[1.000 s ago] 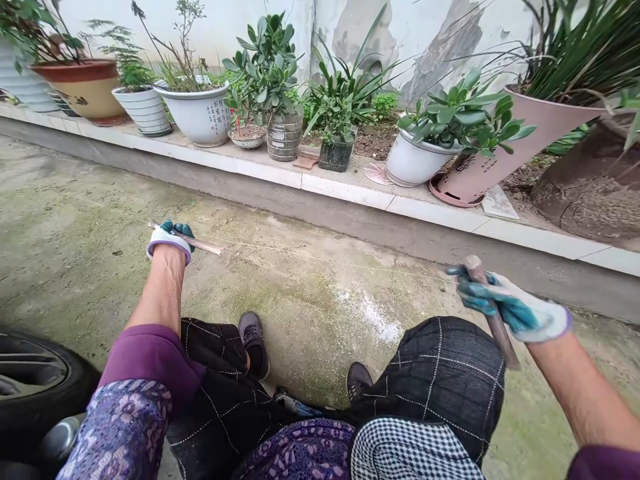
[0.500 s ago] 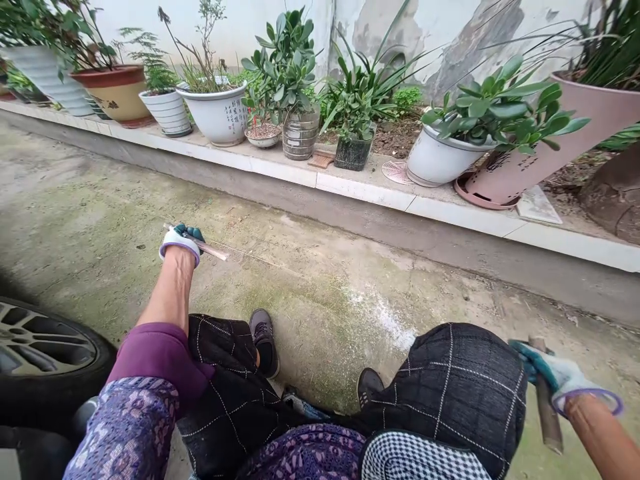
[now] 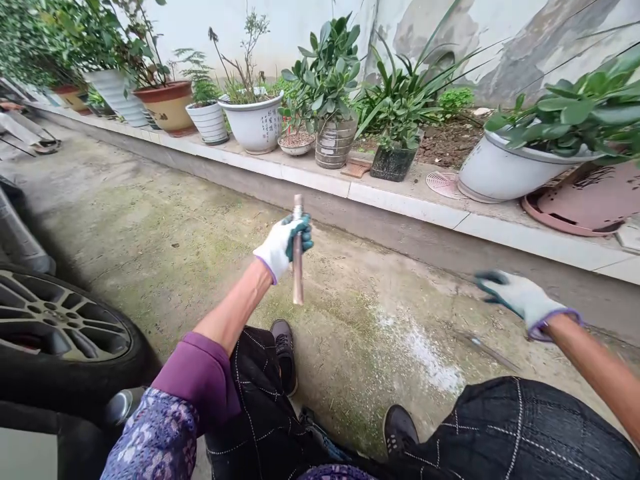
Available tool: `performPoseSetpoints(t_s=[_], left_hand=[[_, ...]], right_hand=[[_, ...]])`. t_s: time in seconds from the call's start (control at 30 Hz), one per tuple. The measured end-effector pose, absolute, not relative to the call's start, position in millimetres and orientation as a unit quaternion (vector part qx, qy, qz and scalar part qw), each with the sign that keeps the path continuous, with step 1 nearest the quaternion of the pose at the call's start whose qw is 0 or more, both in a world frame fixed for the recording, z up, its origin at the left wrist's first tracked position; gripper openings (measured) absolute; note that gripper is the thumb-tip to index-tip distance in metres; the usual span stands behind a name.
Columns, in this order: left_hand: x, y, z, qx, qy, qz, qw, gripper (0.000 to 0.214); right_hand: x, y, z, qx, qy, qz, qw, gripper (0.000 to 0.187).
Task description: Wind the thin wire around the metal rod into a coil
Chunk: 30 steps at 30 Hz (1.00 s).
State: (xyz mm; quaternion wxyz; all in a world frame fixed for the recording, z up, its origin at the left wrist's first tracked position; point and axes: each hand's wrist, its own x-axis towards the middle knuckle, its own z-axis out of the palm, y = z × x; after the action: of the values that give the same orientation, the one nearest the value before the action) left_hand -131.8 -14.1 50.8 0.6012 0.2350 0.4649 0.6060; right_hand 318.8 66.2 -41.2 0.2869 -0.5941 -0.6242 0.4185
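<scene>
My left hand [image 3: 287,243], in a white glove with green fingers, is closed around a short brown stick [image 3: 298,273]. The stick stands nearly upright, with a pale, silvery band near its top. In a matching glove, my right hand [image 3: 515,297] reaches out over the ground at the right, fingers extended, and I see nothing in it. Its fingertips are smeared by motion. Below it on the concrete lies a thin, dark, rod-like thing [image 3: 493,352] with a small pale bluish spot; its kind is unclear.
White powder or crumbs [image 3: 433,360] are scattered on the mossy concrete [image 3: 150,220]. A low tiled ledge [image 3: 315,183] carries several potted plants, among them a white pot [image 3: 255,123]. A car wheel [image 3: 65,323] stands close on the left. My shoes [image 3: 400,430] rest on the ground.
My left hand has moved right and its stick has turned upright. My right hand has let go of the brown stick-like thing it held and moved forward. The view has shifted left.
</scene>
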Motion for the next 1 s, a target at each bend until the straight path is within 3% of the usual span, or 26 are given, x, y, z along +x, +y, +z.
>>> performPoseSetpoints(t_s=[0.1,0.2,0.4,0.63,0.8,1.0], left_hand=[[-93.3,-11.7,46.3,0.275,0.441,0.558,0.648,0.016],[-65.1,-14.6,41.6,0.309,0.449,0.514,0.663,0.021],[-46.2,-21.2,30.9,0.358,0.428,0.494,0.667,0.036],[-52.3,-21.4,42.5,0.366,0.385,0.472,0.704,0.035],[-53.1,-20.7,41.3,0.470,0.484,0.425,0.604,0.030],[-45.5,-24.8,26.4,0.655,0.578,0.268,0.406,0.030]], right_hand=[[218.1,55.0,-8.2,-0.460,-0.594,0.597,0.281,0.038],[144.5,33.4,10.4,-0.332,-0.605,0.678,0.254,0.053],[120.8,15.6,-2.2,-0.289,-0.547,0.752,0.228,0.052],[143.2,3.0,19.6,-0.399,-0.596,0.642,0.270,0.035],[155.3,-6.4,38.1,-0.439,-0.669,0.536,0.270,0.026],[167.4,-14.4,38.5,-0.395,-0.830,0.328,0.217,0.023]])
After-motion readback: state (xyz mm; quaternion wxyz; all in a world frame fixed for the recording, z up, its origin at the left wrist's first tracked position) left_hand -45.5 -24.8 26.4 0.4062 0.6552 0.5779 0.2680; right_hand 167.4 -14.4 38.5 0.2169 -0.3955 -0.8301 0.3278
